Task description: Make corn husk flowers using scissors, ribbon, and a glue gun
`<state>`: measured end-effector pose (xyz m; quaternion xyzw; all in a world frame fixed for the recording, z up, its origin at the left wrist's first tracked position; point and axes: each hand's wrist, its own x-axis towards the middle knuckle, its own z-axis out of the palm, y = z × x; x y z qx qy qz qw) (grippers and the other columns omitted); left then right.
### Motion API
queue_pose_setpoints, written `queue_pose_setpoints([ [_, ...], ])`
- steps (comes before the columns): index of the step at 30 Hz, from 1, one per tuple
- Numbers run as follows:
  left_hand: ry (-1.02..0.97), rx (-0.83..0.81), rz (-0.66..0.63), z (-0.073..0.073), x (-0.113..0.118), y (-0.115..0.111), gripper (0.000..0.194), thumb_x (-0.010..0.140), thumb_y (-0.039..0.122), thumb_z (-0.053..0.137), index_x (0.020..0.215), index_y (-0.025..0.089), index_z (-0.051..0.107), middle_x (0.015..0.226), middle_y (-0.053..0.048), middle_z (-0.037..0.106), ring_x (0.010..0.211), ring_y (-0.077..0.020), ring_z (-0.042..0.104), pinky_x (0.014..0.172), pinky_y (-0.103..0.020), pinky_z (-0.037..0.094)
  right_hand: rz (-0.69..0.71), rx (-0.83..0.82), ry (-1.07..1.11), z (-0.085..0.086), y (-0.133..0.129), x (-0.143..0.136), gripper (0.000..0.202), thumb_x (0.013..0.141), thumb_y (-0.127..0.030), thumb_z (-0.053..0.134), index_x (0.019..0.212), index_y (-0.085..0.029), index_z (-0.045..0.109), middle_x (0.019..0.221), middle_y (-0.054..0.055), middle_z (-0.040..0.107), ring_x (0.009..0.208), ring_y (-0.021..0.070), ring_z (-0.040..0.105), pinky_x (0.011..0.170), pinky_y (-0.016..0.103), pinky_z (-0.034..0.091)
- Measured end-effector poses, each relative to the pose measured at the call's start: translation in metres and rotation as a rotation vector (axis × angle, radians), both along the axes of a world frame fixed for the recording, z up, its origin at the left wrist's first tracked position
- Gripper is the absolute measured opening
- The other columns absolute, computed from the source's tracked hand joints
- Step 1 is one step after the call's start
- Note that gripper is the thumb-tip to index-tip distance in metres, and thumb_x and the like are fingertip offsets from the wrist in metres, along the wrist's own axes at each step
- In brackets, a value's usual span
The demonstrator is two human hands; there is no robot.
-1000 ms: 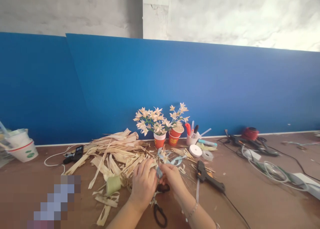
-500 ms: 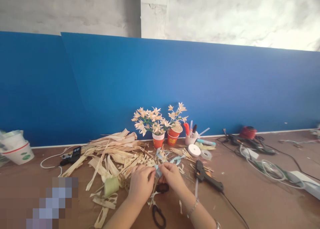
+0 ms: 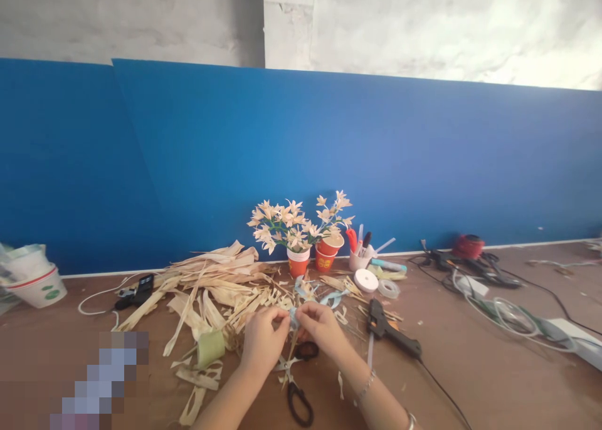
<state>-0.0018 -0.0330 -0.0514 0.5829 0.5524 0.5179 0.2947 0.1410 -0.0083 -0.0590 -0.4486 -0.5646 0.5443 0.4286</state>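
My left hand (image 3: 264,339) and my right hand (image 3: 322,330) meet near the middle of the table, fingertips pinched on either side of a small light blue piece (image 3: 294,318). A thin stalk hangs below that piece. Black-handled scissors (image 3: 300,400) lie open under my hands. Left of my left hand stands a green roll (image 3: 210,348) beside pale curled strips. A pile of dried husks (image 3: 221,273) spreads behind it. A glue gun (image 3: 392,331) lies to the right of my right hand.
Cups (image 3: 298,264) with pale flowers (image 3: 282,223) stand near the blue panel (image 3: 282,148). A white roll (image 3: 365,280), clear tape (image 3: 388,289) and a pen cup (image 3: 359,261) are to their right. Cables (image 3: 512,320) lie far right; a white tub (image 3: 40,289) stands far left.
My left hand has shifted slightly left and its fingers have turned, showing more of the scissors. The blue piece looks more bunched between my fingertips.
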Motion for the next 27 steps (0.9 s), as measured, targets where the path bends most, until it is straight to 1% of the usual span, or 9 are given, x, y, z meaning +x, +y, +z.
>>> queue_pose_setpoints([
  [3,-0.046,-0.027,0.001,-0.0002,0.0001,-0.0002,0.005,0.063,0.024,0.066,0.059,0.024,0.069,0.060,-0.003,0.066,0.062,-0.0206,0.056,0.068,-0.029,0.037,-0.010,0.020,0.013,-0.0020,0.0007,-0.0006,0.026,0.068,-0.042,0.062,0.066,-0.017,0.058,0.047,-0.004,0.053,0.042,0.0112,0.052,0.044,0.022,0.041],
  [5,-0.023,-0.038,0.011,-0.0005,0.0001,-0.0002,0.006,0.064,0.024,0.065,0.060,0.023,0.069,0.061,-0.003,0.067,0.061,-0.0202,0.056,0.066,-0.028,0.038,-0.013,0.025,0.015,-0.0034,0.0010,-0.0015,0.024,0.068,-0.041,0.063,0.066,-0.017,0.058,0.048,-0.003,0.054,0.043,0.0112,0.052,0.045,0.022,0.041],
  [8,0.029,-0.038,0.026,-0.0016,0.0002,-0.0001,0.007,0.066,0.025,0.063,0.061,0.023,0.069,0.063,-0.003,0.068,0.061,-0.0199,0.058,0.065,-0.028,0.038,-0.041,-0.010,0.026,-0.0039,0.0007,-0.0036,0.023,0.065,-0.039,0.065,0.070,-0.017,0.060,0.054,-0.003,0.056,0.043,0.0113,0.053,0.044,0.023,0.042],
  [10,0.020,-0.031,0.025,-0.0025,0.0005,-0.0002,0.008,0.066,0.025,0.063,0.061,0.023,0.068,0.062,-0.002,0.067,0.062,-0.0200,0.058,0.064,-0.028,0.039,-0.051,-0.013,0.023,-0.0028,-0.0002,-0.0049,0.023,0.065,-0.038,0.065,0.073,-0.017,0.061,0.056,-0.002,0.057,0.043,0.0111,0.053,0.044,0.024,0.042],
  [14,0.012,-0.027,0.009,-0.0033,0.0016,-0.0009,0.009,0.067,0.025,0.063,0.060,0.023,0.068,0.059,-0.002,0.067,0.062,-0.0201,0.060,0.063,-0.028,0.039,-0.067,0.011,0.007,0.0001,-0.0021,-0.0064,0.021,0.066,-0.037,0.064,0.067,-0.017,0.060,0.052,-0.003,0.055,0.041,0.0112,0.052,0.043,0.023,0.042],
  [18,0.127,-0.030,0.021,-0.0015,0.0029,-0.0023,0.012,0.069,0.026,0.059,0.063,0.022,0.068,0.062,-0.002,0.068,0.064,-0.0200,0.060,0.064,-0.029,0.040,-0.087,0.020,-0.015,-0.0002,-0.0022,-0.0066,0.020,0.066,-0.036,0.062,0.064,-0.016,0.059,0.050,-0.003,0.054,0.041,0.0105,0.051,0.041,0.022,0.040],
  [22,0.295,-0.011,0.044,0.0027,0.0050,-0.0046,0.017,0.074,0.026,0.054,0.066,0.021,0.067,0.066,-0.002,0.069,0.066,-0.0198,0.061,0.069,-0.031,0.040,-0.083,0.048,-0.058,-0.0007,-0.0024,-0.0064,0.016,0.067,-0.031,0.059,0.065,-0.015,0.058,0.049,-0.003,0.053,0.041,0.0098,0.050,0.042,0.021,0.041],
  [25,0.418,0.005,0.074,0.0053,0.0065,-0.0064,0.016,0.075,0.023,0.053,0.067,0.022,0.067,0.070,-0.002,0.070,0.069,-0.0200,0.061,0.074,-0.033,0.037,-0.093,0.046,-0.082,0.0008,-0.0033,-0.0067,0.013,0.067,-0.028,0.057,0.063,-0.015,0.056,0.047,-0.004,0.052,0.040,0.0097,0.050,0.041,0.020,0.040],
  [27,0.462,0.012,0.086,0.0059,0.0070,-0.0074,0.015,0.074,0.022,0.053,0.067,0.023,0.067,0.071,-0.001,0.070,0.071,-0.0203,0.061,0.075,-0.034,0.036,-0.096,0.046,-0.081,0.0017,-0.0035,-0.0068,0.013,0.066,-0.027,0.056,0.062,-0.015,0.055,0.047,-0.004,0.051,0.039,0.0093,0.049,0.041,0.020,0.039],
])
